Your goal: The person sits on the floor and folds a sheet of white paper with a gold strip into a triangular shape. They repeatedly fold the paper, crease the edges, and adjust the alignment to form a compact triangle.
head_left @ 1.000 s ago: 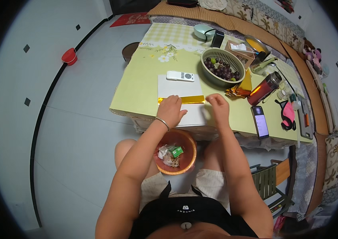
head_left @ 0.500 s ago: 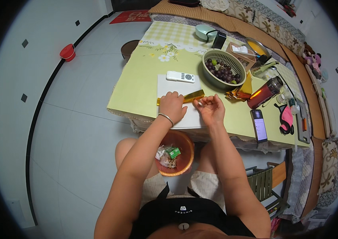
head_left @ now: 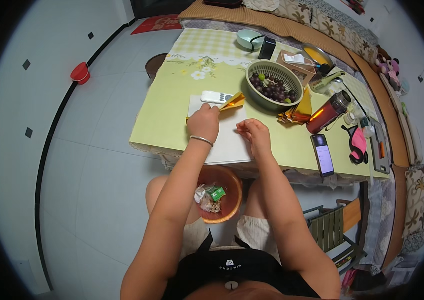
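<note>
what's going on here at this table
A person's left hand grips a folded gold strip over a white sheet on the table, the strip's far end slanting up and to the right. The right hand is off to the right, apart from the strip, fingers curled; whether it holds anything is hard to tell. A white remote lies just beyond the left hand, and more gold pieces rest beside a slotted bowl of fruit.

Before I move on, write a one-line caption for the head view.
Left hand holding gold paper over a white sheet, right hand apart from the paper, a colander of grapes beyond.
</note>
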`<control>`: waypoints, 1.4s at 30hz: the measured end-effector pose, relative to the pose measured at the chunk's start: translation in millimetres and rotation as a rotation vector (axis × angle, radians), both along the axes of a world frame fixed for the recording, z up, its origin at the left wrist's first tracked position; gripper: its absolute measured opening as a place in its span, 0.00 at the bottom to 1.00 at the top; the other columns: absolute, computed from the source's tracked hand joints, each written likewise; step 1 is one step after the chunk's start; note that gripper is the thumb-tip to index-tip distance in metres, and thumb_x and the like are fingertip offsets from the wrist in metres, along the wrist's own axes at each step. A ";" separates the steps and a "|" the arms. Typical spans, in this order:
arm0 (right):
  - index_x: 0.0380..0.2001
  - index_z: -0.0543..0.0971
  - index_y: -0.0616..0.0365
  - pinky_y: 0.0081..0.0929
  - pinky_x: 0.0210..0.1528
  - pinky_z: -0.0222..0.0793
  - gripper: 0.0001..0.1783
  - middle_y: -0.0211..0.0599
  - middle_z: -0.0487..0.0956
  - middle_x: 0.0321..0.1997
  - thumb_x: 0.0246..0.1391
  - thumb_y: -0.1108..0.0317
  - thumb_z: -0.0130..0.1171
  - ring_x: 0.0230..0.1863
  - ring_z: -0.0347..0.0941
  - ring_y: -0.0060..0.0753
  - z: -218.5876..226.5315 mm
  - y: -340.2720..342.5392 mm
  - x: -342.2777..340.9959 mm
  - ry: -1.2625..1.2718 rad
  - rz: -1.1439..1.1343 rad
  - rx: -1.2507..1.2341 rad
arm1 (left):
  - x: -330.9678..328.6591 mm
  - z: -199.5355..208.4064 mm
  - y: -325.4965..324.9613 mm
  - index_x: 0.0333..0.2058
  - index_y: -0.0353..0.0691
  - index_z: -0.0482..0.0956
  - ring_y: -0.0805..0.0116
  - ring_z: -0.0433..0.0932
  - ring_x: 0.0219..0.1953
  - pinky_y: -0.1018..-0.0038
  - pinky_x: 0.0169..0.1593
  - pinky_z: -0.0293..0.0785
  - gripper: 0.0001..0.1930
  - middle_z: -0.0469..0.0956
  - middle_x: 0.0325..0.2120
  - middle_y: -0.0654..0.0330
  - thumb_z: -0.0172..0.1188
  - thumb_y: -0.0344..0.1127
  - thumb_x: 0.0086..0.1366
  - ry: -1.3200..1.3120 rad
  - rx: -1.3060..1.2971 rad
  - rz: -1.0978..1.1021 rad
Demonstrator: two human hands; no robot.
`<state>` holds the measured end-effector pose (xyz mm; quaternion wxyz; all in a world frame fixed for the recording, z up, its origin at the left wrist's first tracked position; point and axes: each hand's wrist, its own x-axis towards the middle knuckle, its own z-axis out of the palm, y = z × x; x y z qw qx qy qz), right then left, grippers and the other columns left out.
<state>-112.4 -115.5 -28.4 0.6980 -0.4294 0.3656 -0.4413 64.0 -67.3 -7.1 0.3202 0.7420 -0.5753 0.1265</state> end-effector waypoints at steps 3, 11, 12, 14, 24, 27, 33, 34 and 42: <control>0.45 0.80 0.67 0.26 0.51 0.75 0.11 0.40 0.83 0.43 0.62 0.73 0.56 0.45 0.80 0.29 -20.0 -6.5 4.4 0.204 0.065 -0.215 | 1.9 1.4 -0.7 0.30 0.49 0.82 0.56 0.79 0.25 0.61 0.27 0.75 0.03 0.77 0.24 0.61 0.62 0.38 0.60 0.002 0.007 -0.007; 0.63 0.67 0.64 0.29 0.57 0.71 0.32 0.40 0.79 0.54 0.55 0.72 0.64 0.54 0.76 0.34 -24.7 -9.8 5.6 0.355 0.071 -0.396 | -5.1 57.7 36.0 0.36 0.48 0.85 0.57 0.81 0.27 0.65 0.29 0.77 0.06 0.82 0.30 0.59 0.62 0.34 0.60 0.033 -0.201 -0.217; 0.63 0.66 0.64 0.30 0.59 0.70 0.34 0.42 0.78 0.56 0.54 0.72 0.65 0.56 0.75 0.35 -23.4 -10.9 3.3 0.323 0.066 -0.405 | -2.0 62.0 38.8 0.38 0.48 0.86 0.59 0.82 0.30 0.67 0.33 0.78 0.08 0.83 0.33 0.59 0.62 0.31 0.60 0.114 -0.211 -0.318; 0.65 0.63 0.64 0.32 0.61 0.68 0.39 0.46 0.74 0.60 0.51 0.71 0.67 0.60 0.72 0.39 -7.8 -12.9 -6.2 0.256 0.058 -0.428 | 8.1 73.4 47.2 0.42 0.47 0.87 0.62 0.84 0.37 0.72 0.41 0.80 0.12 0.85 0.39 0.59 0.63 0.26 0.59 0.273 -0.234 -0.516; 0.46 0.85 0.39 0.57 0.72 0.49 0.20 0.29 0.78 0.61 0.49 0.70 0.62 0.71 0.62 0.46 30.2 14.7 -45.1 0.799 0.009 -1.423 | 56.9 27.6 53.2 0.43 0.42 0.87 0.56 0.72 0.62 0.71 0.66 0.64 0.24 0.75 0.59 0.50 0.45 0.15 0.58 0.828 0.284 -0.714; 0.42 0.84 0.49 0.43 0.57 0.67 0.18 0.34 0.81 0.55 0.46 0.73 0.60 0.57 0.75 0.42 33.5 28.0 -40.6 0.877 -0.079 -1.568 | 65.4 9.0 55.7 0.42 0.42 0.86 0.52 0.71 0.62 0.64 0.68 0.62 0.18 0.77 0.56 0.48 0.49 0.21 0.60 0.628 0.147 -0.580; 0.44 0.80 0.59 0.32 0.43 0.68 0.19 0.38 0.82 0.49 0.45 0.72 0.58 0.43 0.77 0.38 25.9 49.2 -31.6 1.218 -0.055 -1.513 | -0.8 29.5 111.2 0.47 0.35 0.81 0.51 0.76 0.57 0.50 0.65 0.63 0.31 0.79 0.52 0.48 0.73 0.53 0.51 0.123 0.086 -0.539; 0.43 0.80 0.59 0.35 0.45 0.68 0.18 0.38 0.81 0.50 0.45 0.72 0.57 0.45 0.77 0.38 27.2 52.3 -28.3 1.190 -0.078 -1.548 | -18.7 31.0 116.0 0.49 0.32 0.79 0.49 0.76 0.56 0.49 0.64 0.64 0.40 0.78 0.51 0.45 0.74 0.59 0.45 0.036 0.116 -0.537; 0.38 0.80 0.56 0.47 0.57 0.67 0.13 0.37 0.80 0.52 0.48 0.73 0.56 0.57 0.74 0.42 23.4 45.4 -34.5 1.169 0.142 -1.617 | -22.4 12.5 117.4 0.34 0.36 0.81 0.49 0.80 0.46 0.53 0.54 0.74 0.08 0.81 0.41 0.48 0.61 0.26 0.53 0.000 0.264 -0.420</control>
